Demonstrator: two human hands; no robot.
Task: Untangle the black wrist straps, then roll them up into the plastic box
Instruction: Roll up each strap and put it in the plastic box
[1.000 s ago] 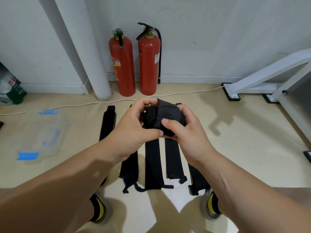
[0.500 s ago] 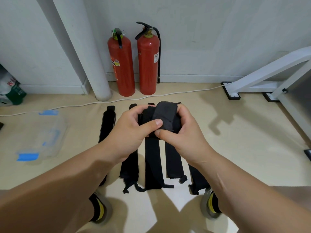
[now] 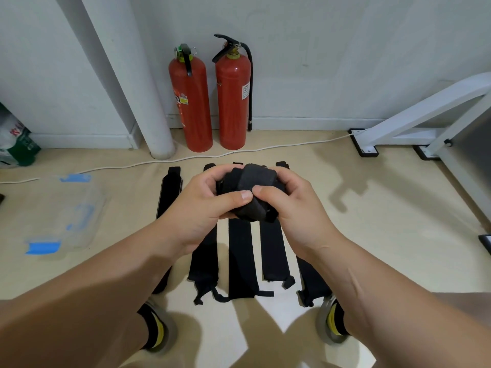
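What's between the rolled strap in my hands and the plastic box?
Nothing visible blocks it. The rolled strap is held up; only a flat strap lies on the floor toward the plastic box at left.

Left hand [image 3: 196,211]: curled round the strap [image 3: 248,181], thumb on top.
Right hand [image 3: 295,208]: gripped it too, thumbs touching.

open floor [image 3: 127,208] between flat straps [image 3: 240,256] and plastic box [image 3: 66,208], fire extinguishers [image 3: 194,107] well behind
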